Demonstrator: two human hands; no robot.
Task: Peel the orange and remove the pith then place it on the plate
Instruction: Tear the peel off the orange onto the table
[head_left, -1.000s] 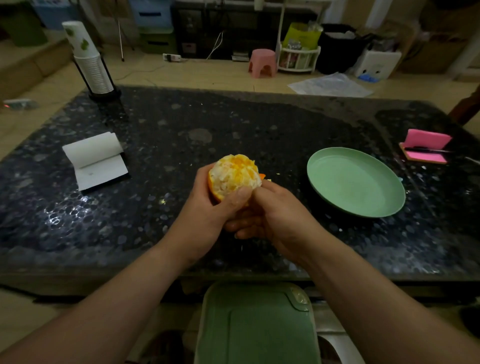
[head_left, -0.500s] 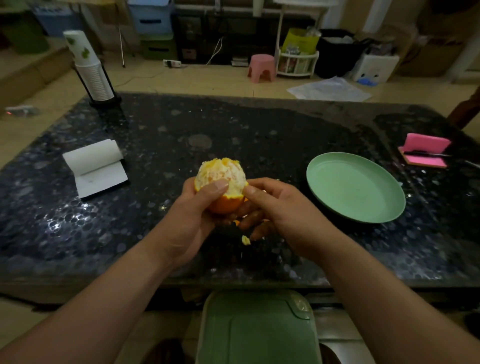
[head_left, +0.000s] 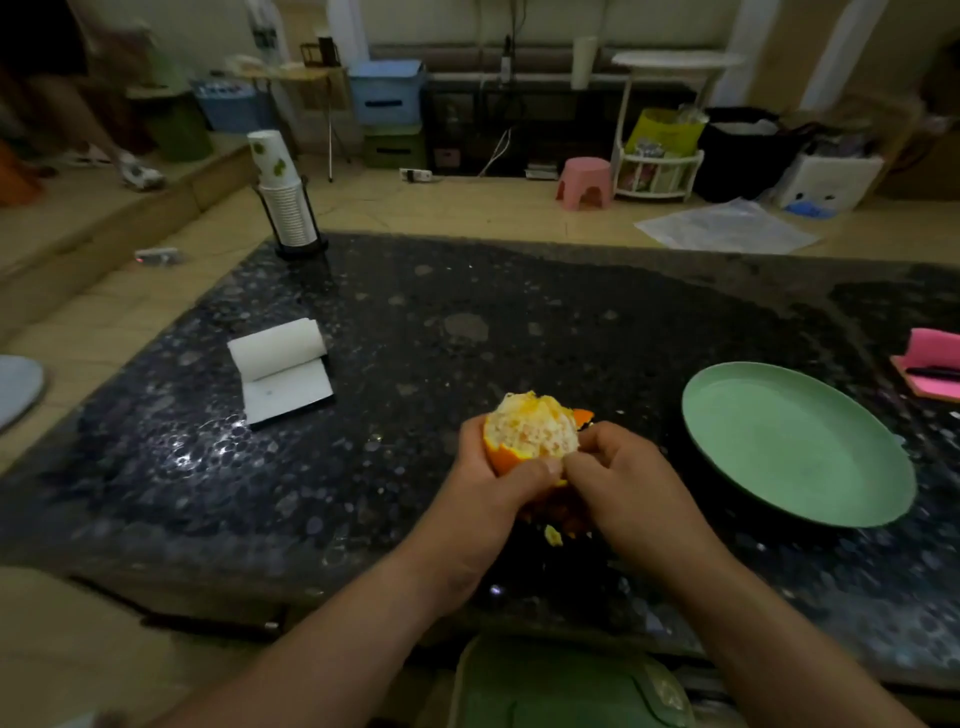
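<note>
The orange (head_left: 524, 428) is held in the air above the near side of the dark speckled table (head_left: 467, 322), to the left of the plate (head_left: 779, 441) and not touching it. Its upper half is bare and pale with ragged white pith (head_left: 548, 441), while bright peel (head_left: 497, 460) is still on the lower part and a small flap sticks out at the far right. The left hand (head_left: 475, 501) cups the fruit from below and from the left, with its thumb curled across the front. The right hand (head_left: 623, 483) is closed in a narrow pinch at the torn edge of the peel, where skin meets flesh. The fruit looks light, soft and probably wet with juice, so it is likely to slip or burst if squeezed. The safer hold seems to be on the part that is still skinned, pulling only at the peel's rim and lifting the pith in thin strips. A scrap of peel (head_left: 553, 535) lies on the table below the hands. The green plate has nothing on it. Further off are a paper roll (head_left: 278, 348), a stack of paper cups (head_left: 280, 202), a pink notepad (head_left: 932, 364) at the right edge and a green lid (head_left: 566, 686) below the table's near edge.
</note>
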